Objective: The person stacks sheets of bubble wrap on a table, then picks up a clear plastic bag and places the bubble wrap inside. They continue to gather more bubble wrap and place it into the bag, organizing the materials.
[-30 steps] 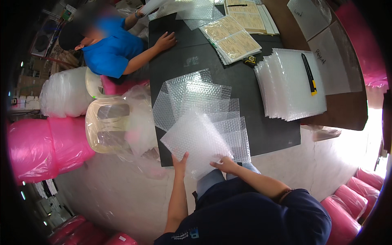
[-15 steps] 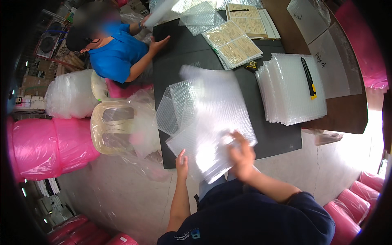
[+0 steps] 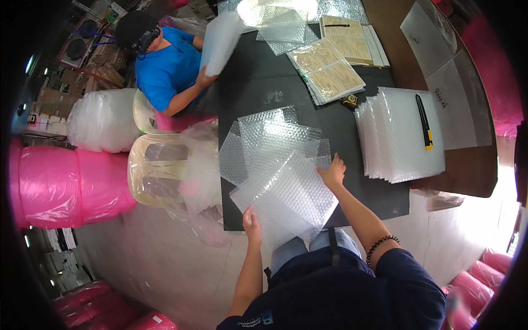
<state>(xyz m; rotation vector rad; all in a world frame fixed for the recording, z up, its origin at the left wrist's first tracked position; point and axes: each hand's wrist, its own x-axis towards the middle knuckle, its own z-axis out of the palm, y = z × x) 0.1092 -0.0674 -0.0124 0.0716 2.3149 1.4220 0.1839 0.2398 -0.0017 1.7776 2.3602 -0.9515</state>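
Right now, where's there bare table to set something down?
Two bare patches on the black table: one beyond the bubble-wrap sheets, left of the sleeved papers; another between the right hand and white stack, reaching the near edge. It's crowded around the sheets and along the far edge.

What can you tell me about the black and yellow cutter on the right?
The cutter is long and slim, mostly black, with a yellow section at its near end; it looks like plastic. It lies flat, slightly angled, on the stack of bubble-wrap sheets. Nothing else visibly touches it. Whether its blade is out cannot be made out.
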